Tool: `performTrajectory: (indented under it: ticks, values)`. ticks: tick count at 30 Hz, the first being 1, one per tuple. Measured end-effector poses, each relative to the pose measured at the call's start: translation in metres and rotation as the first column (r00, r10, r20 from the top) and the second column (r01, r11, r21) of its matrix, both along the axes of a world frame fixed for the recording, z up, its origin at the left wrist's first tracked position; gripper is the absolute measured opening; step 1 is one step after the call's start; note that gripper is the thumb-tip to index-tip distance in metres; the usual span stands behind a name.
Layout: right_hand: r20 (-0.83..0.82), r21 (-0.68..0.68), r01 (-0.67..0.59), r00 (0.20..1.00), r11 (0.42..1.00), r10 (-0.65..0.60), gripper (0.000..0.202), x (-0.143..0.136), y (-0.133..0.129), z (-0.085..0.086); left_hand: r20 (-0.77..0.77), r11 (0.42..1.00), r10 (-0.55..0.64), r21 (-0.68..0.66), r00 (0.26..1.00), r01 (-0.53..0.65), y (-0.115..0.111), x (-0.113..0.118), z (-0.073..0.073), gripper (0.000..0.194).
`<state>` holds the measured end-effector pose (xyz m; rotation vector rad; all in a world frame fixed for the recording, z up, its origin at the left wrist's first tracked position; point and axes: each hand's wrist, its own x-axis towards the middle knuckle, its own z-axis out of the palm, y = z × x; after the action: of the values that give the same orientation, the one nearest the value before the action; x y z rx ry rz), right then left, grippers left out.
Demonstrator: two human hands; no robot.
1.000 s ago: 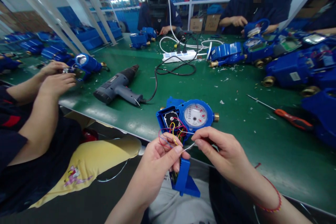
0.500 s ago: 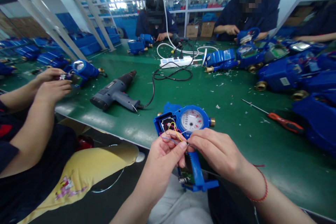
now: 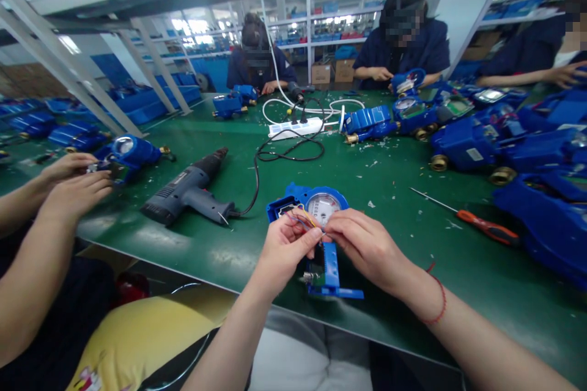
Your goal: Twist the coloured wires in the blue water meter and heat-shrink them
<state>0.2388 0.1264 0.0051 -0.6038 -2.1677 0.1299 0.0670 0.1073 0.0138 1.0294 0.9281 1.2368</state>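
A blue water meter point(image 3: 342, 195) lies near the table's front edge, its round dial point(image 3: 321, 206) facing up. Thin coloured wires point(image 3: 308, 217) run out of its open box-like housing point(image 3: 275, 208). My left hand point(image 3: 291, 244) is closed, pinching these wires between thumb and forefinger. Fingertips of my right hand point(image 3: 362, 241) meet the left ones and are pinched on the wire ends, partly hidden. Below both hands, a blue plastic cover point(image 3: 331, 269) with a green board and a metal spring point(image 3: 310, 277) hangs toward the table's edge.
A heat gun point(image 3: 188, 192) lies at left, its cord running to a white power strip point(image 3: 296, 128). A screwdriver point(image 3: 486, 226) and several blue meters point(image 3: 468, 143) are at right. A co-worker's hands point(image 3: 76, 180) work on another meter at left. Other people sit opposite.
The camera view has tilted up and turned slightly right, so the scene sits lower and further left. Both hands stay pinched together on the wires.
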Motion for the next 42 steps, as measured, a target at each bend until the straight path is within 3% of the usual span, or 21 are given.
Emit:
performTrajectory:
  ticks: [4,9,17,21,23,29,42]
  values:
    - [-0.027,-0.166,-0.020,1.000,0.986,0.015,0.011,0.003,-0.012,0.003,-0.051,0.995,0.034,-0.092,0.998,-0.039,-0.019,0.005,0.002,0.021]
    - [-0.155,-0.432,-0.060,0.988,0.900,-0.008,0.012,-0.001,-0.024,0.003,-0.075,0.979,0.141,-0.140,0.987,-0.150,-0.036,0.013,0.000,0.015]
    - [-0.309,-0.491,0.055,0.922,0.869,-0.233,0.010,-0.012,-0.038,-0.007,-0.125,0.963,0.192,-0.168,0.973,-0.211,-0.036,0.019,0.003,0.009]
    - [-0.381,-0.545,0.125,0.844,0.829,-0.378,0.011,-0.006,-0.038,-0.004,-0.164,0.954,0.185,-0.206,0.969,-0.217,-0.040,0.017,0.001,0.011]
    - [-0.361,-0.523,0.151,0.853,0.839,-0.378,0.011,-0.002,-0.038,-0.002,-0.173,0.953,0.176,-0.216,0.969,-0.212,-0.042,0.015,-0.002,0.010]
    - [-0.210,-0.309,0.091,0.964,0.947,-0.161,0.008,-0.002,-0.043,-0.007,-0.198,0.965,0.153,-0.183,0.968,-0.190,-0.043,0.013,-0.002,0.007]
    - [-0.138,-0.183,0.058,0.987,0.981,-0.084,0.020,-0.008,-0.042,-0.012,-0.190,0.980,0.191,-0.028,0.963,-0.199,-0.043,0.013,-0.005,0.004]
